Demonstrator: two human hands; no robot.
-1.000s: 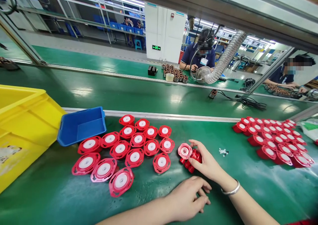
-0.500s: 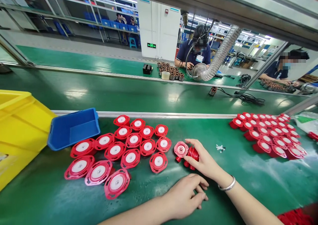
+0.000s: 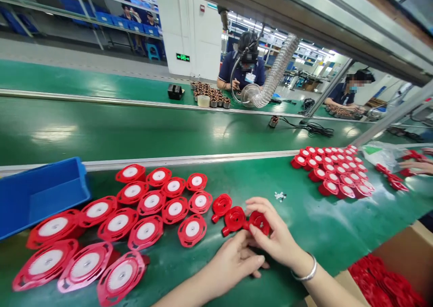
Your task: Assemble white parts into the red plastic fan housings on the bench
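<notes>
My right hand point(image 3: 275, 239), with a silver bangle at the wrist, curls its thumb and fingers round a red plastic pump cover point(image 3: 260, 220). Just left of it lie two similar round red covers with short spouts, one nearer point(image 3: 234, 218) and one farther point(image 3: 222, 204). My left hand point(image 3: 233, 259) is low beside the right, fingers loosely bent and apart, with no object visible in it. Its index finger reaches close to the gripped cover, and whether they touch is hidden. Farther left, red housings with white discs point(image 3: 148, 230) stand grouped on the green bench point(image 3: 189, 275).
A blue bin point(image 3: 57, 189) stands at the left. Small white pieces point(image 3: 280, 196) lie right of my hands, before more red housings point(image 3: 333, 169). A carton point(image 3: 399, 244) of red parts is at lower right. Another person's hand point(image 3: 419, 166) handles red parts at the right edge.
The stacked red covers that my right hand held now lie apart in a row on the bench. My left hand has come up against the right. The view has turned right.
</notes>
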